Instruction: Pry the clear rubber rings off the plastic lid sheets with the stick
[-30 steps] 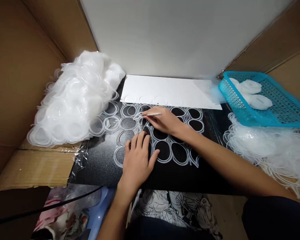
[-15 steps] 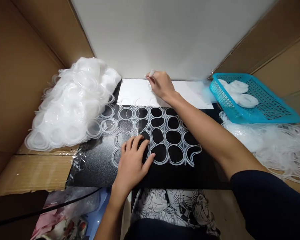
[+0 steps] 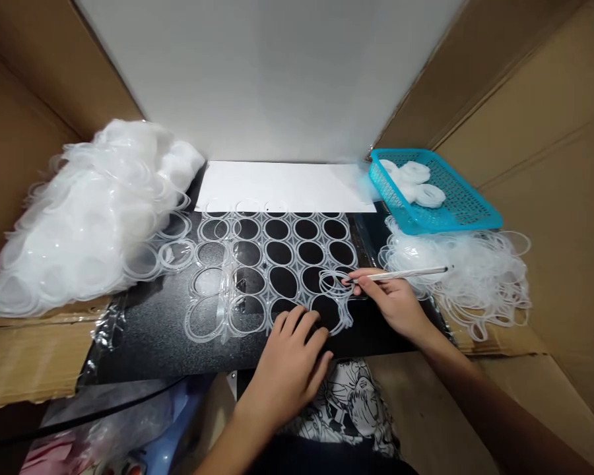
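On the black work surface [image 3: 143, 349] lies a sheet of joined clear plastic rings [image 3: 280, 267], in rows. My left hand [image 3: 294, 359] rests palm down over the sheet's near edge, fingers apart and holding nothing. At the sheet's right side, my right hand [image 3: 393, 303] grips a slim white pen-like stick [image 3: 410, 272] with dark ends. Its tip points left, into a few loose clear rings [image 3: 332, 282] at my fingertips. Whether my fingers pinch these rings too, I cannot tell.
A large heap of clear ring sheets [image 3: 84, 224] stands at the left. White paper [image 3: 287, 188] lies along the back wall. At the right, a blue basket [image 3: 468, 218] holds several white ring bundles [image 3: 428, 196]; tangled clear strips [image 3: 475, 277] lie before it. Cardboard walls [image 3: 529, 132] flank both sides.
My right hand has come from over the white paper down to the sheet's right side. My left hand has slid right along the near edge. The view has turned right.
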`<state>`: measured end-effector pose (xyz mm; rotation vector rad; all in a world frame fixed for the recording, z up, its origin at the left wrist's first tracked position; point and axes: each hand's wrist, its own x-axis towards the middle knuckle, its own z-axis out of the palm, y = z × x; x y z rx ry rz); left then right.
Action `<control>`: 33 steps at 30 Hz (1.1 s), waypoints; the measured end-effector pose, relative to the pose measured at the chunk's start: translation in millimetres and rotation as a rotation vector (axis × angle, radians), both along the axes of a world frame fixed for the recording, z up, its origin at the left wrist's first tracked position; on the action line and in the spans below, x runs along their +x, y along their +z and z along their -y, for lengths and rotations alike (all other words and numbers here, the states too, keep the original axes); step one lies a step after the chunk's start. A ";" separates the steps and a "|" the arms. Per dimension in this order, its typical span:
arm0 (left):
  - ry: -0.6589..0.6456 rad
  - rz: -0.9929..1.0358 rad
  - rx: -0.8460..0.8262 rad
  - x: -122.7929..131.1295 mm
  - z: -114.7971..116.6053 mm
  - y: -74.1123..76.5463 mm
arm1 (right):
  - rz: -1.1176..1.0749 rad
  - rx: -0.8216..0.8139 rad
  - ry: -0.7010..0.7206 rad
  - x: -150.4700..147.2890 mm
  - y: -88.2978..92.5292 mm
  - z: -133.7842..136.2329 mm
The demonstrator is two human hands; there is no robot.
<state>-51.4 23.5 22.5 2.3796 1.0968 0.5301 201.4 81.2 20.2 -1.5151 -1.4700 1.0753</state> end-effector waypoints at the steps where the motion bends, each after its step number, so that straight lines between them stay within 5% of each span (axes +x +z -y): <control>1: -0.014 0.030 -0.024 -0.2 3.4 1.5 | 0.025 -0.032 0.020 9.3 5.5 4.5; 5: 0.052 0.162 -0.026 -6.7 1.8 8.4 | 0.074 -0.158 0.178 31.9 34.3 3.8; 9: 0.279 0.085 0.084 -4.6 -25.4 1.0 | 0.013 -0.065 0.271 7.6 49.1 -30.1; 15: 0.335 -0.052 0.128 1.6 -40.5 -20.2 | 0.073 0.419 0.214 -58.2 28.2 -83.9; 17: 0.333 -0.039 0.124 -0.6 -36.9 -20.7 | 0.181 0.511 0.328 -65.1 19.4 -89.3; 21: 0.322 -0.039 0.113 -3.7 -33.3 -17.4 | 0.256 0.365 0.661 -67.1 3.2 -86.5; 26: 0.337 -0.054 0.125 -2.9 -32.9 -16.8 | 0.167 0.239 0.604 -67.8 -4.4 -83.6; 33: 0.330 -0.079 0.128 -2.2 -32.8 -14.9 | 0.257 0.289 0.630 -68.1 -4.2 -84.5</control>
